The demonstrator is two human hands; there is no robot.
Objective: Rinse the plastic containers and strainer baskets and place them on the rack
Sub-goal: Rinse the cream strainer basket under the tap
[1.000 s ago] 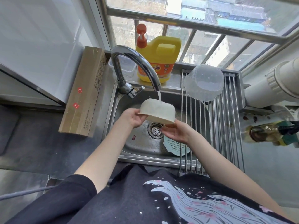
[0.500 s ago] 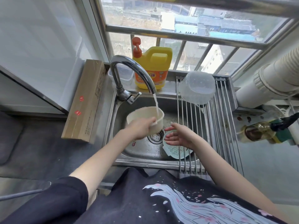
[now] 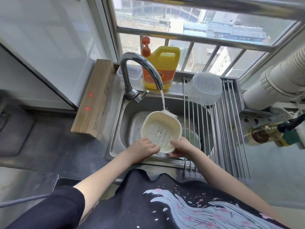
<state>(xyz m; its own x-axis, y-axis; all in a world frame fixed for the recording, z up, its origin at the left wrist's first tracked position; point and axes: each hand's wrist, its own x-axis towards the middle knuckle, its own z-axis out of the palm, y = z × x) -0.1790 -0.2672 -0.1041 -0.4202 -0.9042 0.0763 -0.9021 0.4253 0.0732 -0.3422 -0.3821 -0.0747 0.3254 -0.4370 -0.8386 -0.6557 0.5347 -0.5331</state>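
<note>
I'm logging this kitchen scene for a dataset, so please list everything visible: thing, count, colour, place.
strainer basket: 1, cream, over sink under running water
clear container: 1, translucent, upside down on rack
rack: 1, steel, across sink's right side
teal strainer: 1, in sink beneath rack
faucet: 1, chrome
detergent jug: 1, yellow, windowsill
cardboard box: 1, brown, left of sink
oil bottle: 1, right counter
left hand, right hand: gripping basket's near rim
</note>
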